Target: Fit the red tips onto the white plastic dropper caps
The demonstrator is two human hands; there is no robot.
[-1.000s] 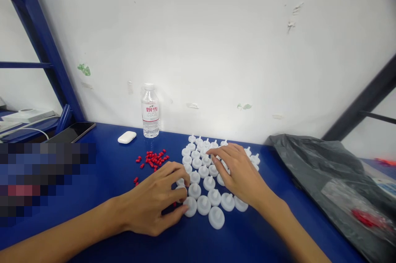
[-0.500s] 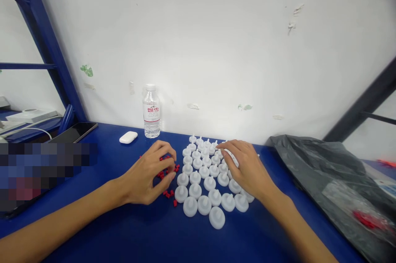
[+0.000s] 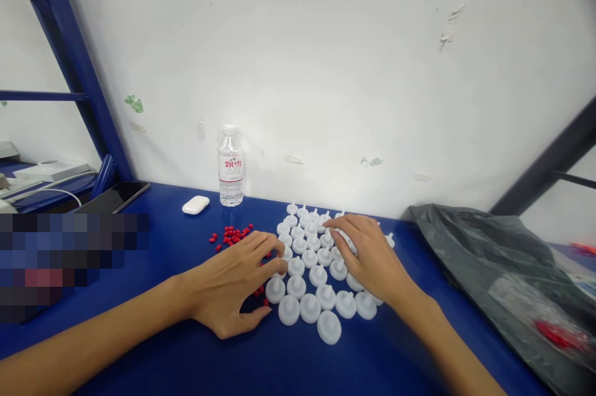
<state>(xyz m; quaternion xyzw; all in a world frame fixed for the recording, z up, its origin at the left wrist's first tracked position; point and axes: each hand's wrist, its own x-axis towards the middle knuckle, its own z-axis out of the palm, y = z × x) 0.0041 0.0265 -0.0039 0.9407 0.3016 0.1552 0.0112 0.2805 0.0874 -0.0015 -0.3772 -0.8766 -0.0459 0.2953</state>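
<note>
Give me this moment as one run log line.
left hand: curled at left edge of white discs, beside red pieces | right hand: over right side of white discs | bottle: upright near wall

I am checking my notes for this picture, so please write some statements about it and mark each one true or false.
1. The red pieces lie left of the white discs. True.
2. The bottle lies on its side. False: the bottle stands upright.
3. The right hand is over the discs. True.
4. The left hand grips the bottle. False: the left hand is by the pieces and discs.
5. The bag is right of the discs. True.
</note>
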